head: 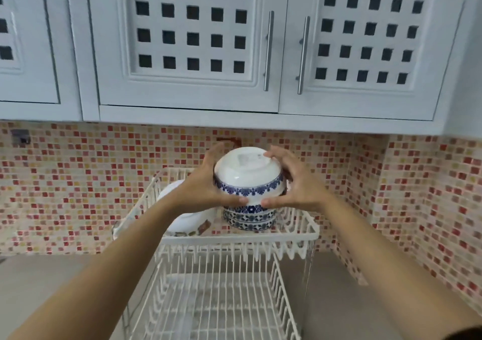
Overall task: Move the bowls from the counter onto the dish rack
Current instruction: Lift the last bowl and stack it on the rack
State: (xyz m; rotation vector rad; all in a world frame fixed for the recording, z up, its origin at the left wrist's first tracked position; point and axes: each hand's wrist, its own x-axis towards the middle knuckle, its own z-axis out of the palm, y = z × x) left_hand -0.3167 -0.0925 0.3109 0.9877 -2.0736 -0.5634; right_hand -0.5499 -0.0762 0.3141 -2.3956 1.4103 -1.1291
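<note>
White lattice-front cabinets (193, 39) hung directly above the red mosaic backsplash (78, 183); a grey hook (22, 136) sat at the backsplash's upper left.

Bright, even, soft-shadowed light; slight overall blur, wide-angle bending at the edges.

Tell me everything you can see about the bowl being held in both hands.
The bowl looks like glossy white ceramic with a dark blue floral band around its rim. It is upside down, tilted slightly, its round foot ring and a faint label facing up toward the camera. The left hand and right hand grip opposite sides, thumbs on the near rim. It sits above a stack of similar blue-patterned bowls on the upper tier of the white wire dish rack; whether it touches the stack is unclear.
</note>
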